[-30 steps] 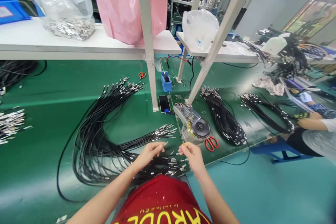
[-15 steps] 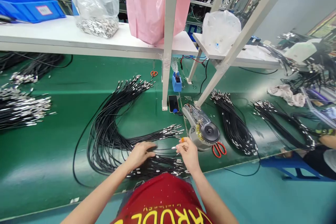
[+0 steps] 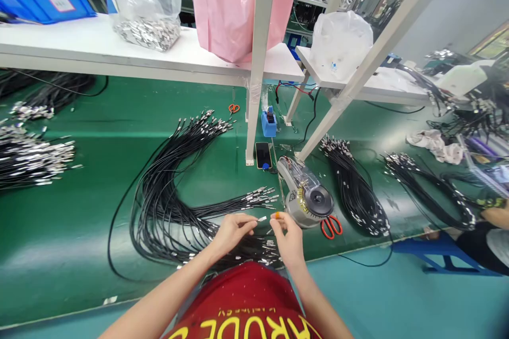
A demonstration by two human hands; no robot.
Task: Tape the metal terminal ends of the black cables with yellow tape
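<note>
My left hand (image 3: 233, 233) pinches a black cable just behind its silver connector end (image 3: 261, 219), lifted a little off the green table (image 3: 79, 233). Close to the right of that tip, my right hand (image 3: 288, 238) is closed in a pinch on a small yellow-orange piece (image 3: 275, 215). Under both hands lies a pile of black cables with silver ends (image 3: 246, 249). A larger looped bundle of the same cables (image 3: 167, 190) spreads to the left and back. A tape dispenser (image 3: 308, 196) stands just beyond my right hand.
Red scissors (image 3: 331, 226) lie beside the dispenser, a phone (image 3: 263, 155) and a blue box (image 3: 269, 123) by the white shelf post (image 3: 256, 63). More cable bundles (image 3: 358, 190) lie right and at far left (image 3: 32, 156). Another person's arm (image 3: 495, 217) shows at right.
My left hand has come up off the cable pile with one connector end and moved toward my right hand. The view has shifted slightly.
</note>
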